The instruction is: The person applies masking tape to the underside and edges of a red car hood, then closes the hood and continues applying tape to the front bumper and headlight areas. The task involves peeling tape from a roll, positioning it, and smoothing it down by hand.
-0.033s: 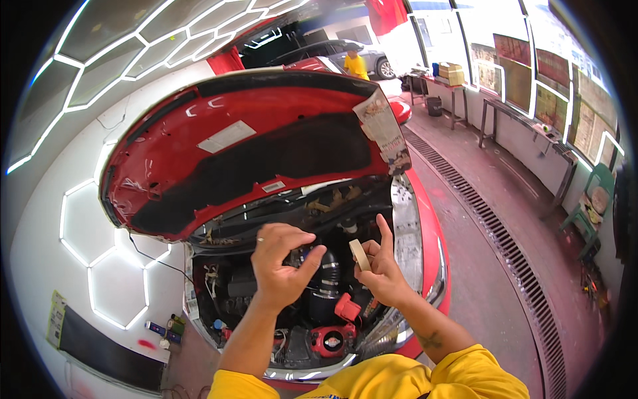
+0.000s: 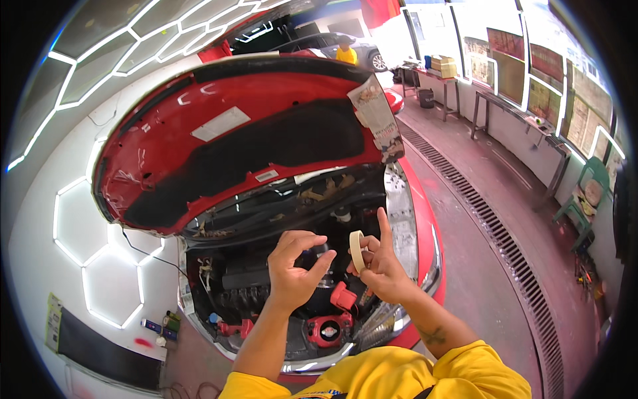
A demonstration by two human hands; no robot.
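My right hand [image 2: 382, 269] grips a roll of cream masking tape [image 2: 357, 251], its index finger pointing up. Just left of it, my left hand [image 2: 296, 266] is curved, its thumb apart from the fingers and nothing visible between them. Both hands hover over the engine bay of a red car, whose raised hood [image 2: 166, 149] leans above them. Newspaper [image 2: 377, 120] is fixed over the hood's right corner. Below my hands are a red cap-like part [image 2: 343, 296] and a red-painted mount [image 2: 329, 331]. My left forearm and hand hide part of the engine.
A drain grate [image 2: 465, 193] runs along the floor to the right. Workbenches [image 2: 505, 103] and a green chair [image 2: 585, 199] line the right wall. Several cans [image 2: 171, 322] stand at lower left beside a dark panel [image 2: 109, 346]. Another person [image 2: 346, 53] is far back near parked cars.
My left hand has shifted right, nearer the tape roll. The roll has turned to show more of its ring. The whole view has shifted slightly.
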